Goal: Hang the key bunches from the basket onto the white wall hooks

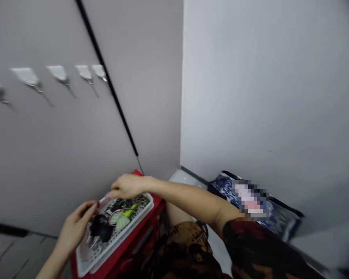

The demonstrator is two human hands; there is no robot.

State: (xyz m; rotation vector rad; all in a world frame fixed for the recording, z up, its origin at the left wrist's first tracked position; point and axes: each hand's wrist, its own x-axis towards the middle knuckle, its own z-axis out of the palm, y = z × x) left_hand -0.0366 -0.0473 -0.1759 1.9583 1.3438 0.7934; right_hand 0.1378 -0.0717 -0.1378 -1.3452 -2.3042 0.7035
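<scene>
A white plastic basket [120,245] with perforated walls sits low at the left, heaped with small mixed items. Among them are a pale green bow-like piece [122,221], a bright yellow-green piece [129,210] and a dark rounded thing [105,233]. My left hand [78,224] is over the basket's left side, its thumb and fingers curled together. Reaching across from the right, my right hand [127,186] hovers at the far side with its fingers bent closed. Blur and the small size hide whatever is between the fingers of either hand.
Under the basket is a red box-like support [130,252]. Several white hooks [57,73] are fixed to the grey cabinet door [46,147]. A blue patterned bag [221,186] leans by the right wall [264,97]. My knee in patterned clothing [189,240] is close beside the support.
</scene>
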